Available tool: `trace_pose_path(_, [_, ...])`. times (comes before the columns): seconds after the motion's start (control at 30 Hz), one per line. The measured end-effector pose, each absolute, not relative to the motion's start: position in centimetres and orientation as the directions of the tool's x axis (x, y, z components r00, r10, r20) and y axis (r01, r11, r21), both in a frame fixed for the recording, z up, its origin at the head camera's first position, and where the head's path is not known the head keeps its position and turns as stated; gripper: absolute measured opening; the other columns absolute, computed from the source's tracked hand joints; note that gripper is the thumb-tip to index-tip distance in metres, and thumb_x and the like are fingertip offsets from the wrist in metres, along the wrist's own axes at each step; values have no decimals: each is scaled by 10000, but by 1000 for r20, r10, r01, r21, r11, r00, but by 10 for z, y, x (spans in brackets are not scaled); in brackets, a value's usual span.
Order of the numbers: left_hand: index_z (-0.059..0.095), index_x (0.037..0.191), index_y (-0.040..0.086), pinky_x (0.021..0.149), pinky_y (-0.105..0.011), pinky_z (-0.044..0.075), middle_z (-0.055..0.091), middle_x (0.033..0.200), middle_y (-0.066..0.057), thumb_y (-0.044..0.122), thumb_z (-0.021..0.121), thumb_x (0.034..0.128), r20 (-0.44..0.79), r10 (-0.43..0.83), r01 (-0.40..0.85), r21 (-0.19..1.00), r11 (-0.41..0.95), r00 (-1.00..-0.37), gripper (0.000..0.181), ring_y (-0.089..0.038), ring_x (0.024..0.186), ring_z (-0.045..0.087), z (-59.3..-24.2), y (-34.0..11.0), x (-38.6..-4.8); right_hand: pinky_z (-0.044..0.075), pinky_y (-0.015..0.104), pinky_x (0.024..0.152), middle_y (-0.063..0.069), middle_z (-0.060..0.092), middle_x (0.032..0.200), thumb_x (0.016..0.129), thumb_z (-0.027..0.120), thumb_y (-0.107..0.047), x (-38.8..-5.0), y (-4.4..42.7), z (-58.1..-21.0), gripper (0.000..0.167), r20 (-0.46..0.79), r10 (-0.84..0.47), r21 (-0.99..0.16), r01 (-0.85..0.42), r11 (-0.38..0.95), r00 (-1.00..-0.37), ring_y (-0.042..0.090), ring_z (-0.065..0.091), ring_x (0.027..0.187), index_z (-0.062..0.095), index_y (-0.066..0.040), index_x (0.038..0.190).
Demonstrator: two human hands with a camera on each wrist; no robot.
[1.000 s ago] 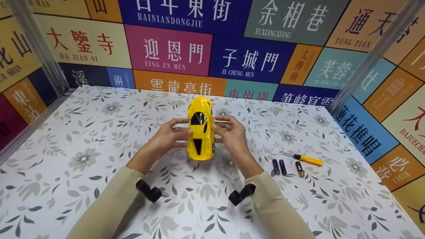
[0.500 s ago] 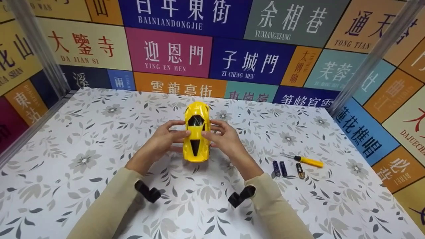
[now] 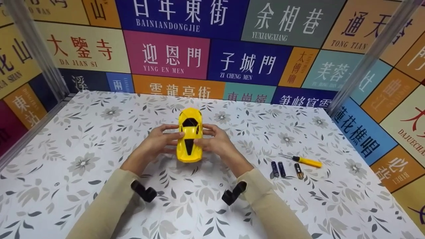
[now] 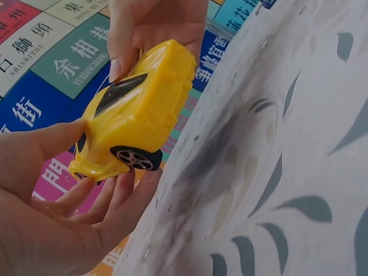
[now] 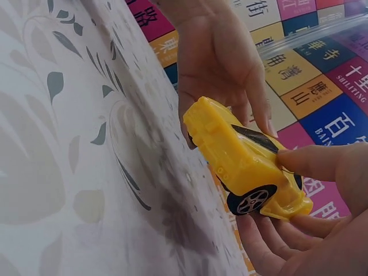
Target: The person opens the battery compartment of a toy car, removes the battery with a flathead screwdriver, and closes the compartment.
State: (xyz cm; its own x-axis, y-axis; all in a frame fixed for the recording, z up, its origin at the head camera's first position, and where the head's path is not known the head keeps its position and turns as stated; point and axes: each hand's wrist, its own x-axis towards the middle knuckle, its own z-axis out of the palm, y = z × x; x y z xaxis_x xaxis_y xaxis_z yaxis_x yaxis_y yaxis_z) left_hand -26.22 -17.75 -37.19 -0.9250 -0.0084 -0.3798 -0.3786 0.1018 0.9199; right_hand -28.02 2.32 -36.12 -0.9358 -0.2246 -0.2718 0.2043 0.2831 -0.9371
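A yellow toy car (image 3: 190, 131) with black windows is held up between both hands, above the table. My left hand (image 3: 156, 141) grips its left side, thumb on top and fingers curled beneath, as the left wrist view shows next to a black wheel (image 4: 135, 157). My right hand (image 3: 215, 140) holds the opposite side the same way, its thumb near the dark rear window (image 5: 256, 138) in the right wrist view. The car's underside is hidden in the head view.
Right of the hands, two dark batteries (image 3: 278, 169) lie side by side, with another battery (image 3: 298, 171) beside them. Behind these is a yellow-handled screwdriver (image 3: 307, 161). A flower-patterned cloth (image 3: 83, 162) covers the table, and printed panels (image 3: 166, 54) rise at its back edge.
Both hands have brought the toy car to the left and slightly nearer. The car has straightened from showing its right side to showing mostly its top. Batteries and screwdriver have stayed put.
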Motion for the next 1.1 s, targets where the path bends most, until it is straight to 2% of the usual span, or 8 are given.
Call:
trace_pose_path(0.27, [379,1532,139,941,-365,595,594,1390,-170,228,692,941,-392,0,-389,913,122,-920,675,-269,1171,649,-377,-188,-266,584,378,966,116,584,1402,848,782,-82,-291,11,-370,727,-341,-257,-929,281,241,-905,258,650,1180,456,-159,1493])
trace_pose_path(0.5, [381,1541,133,1034,-386,540,487,1514,-120,171,685,931,-409,-23,-408,903,136,-912,683,-273,1265,588,-379,-193,-268,590,337,939,116,556,1428,838,766,-60,-296,1,-376,750,-383,-247,-914,326,242,-890,241,649,1173,433,-153,1503])
trace_pose_path(0.73, [455,1499,130,1111,-389,475,491,1519,-99,99,646,938,-404,-74,-410,899,152,-912,593,-263,1312,550,-384,-197,-269,586,334,940,114,567,1401,847,745,-58,-298,-6,-380,726,-420,-246,-899,364,242,-874,240,657,1147,440,-151,1498])
trace_pose_path(0.9, [483,1478,124,1099,-392,488,518,1497,-111,89,649,932,-404,-72,-411,901,142,-912,572,-273,1311,559,-387,-199,-270,585,330,949,111,553,1426,840,747,-57,-300,-9,-381,737,-429,-222,-894,375,246,-876,235,642,1182,438,-154,1502])
trace_pose_path(1.1, [500,1461,87,1077,-391,513,508,1499,-134,28,605,930,-418,-48,-421,901,101,-907,544,-289,1321,552,-388,-200,-270,582,345,969,137,556,1424,829,742,-17,-299,-15,-385,736,-412,-226,-904,365,221,-883,271,648,1191,434,-102,1492])
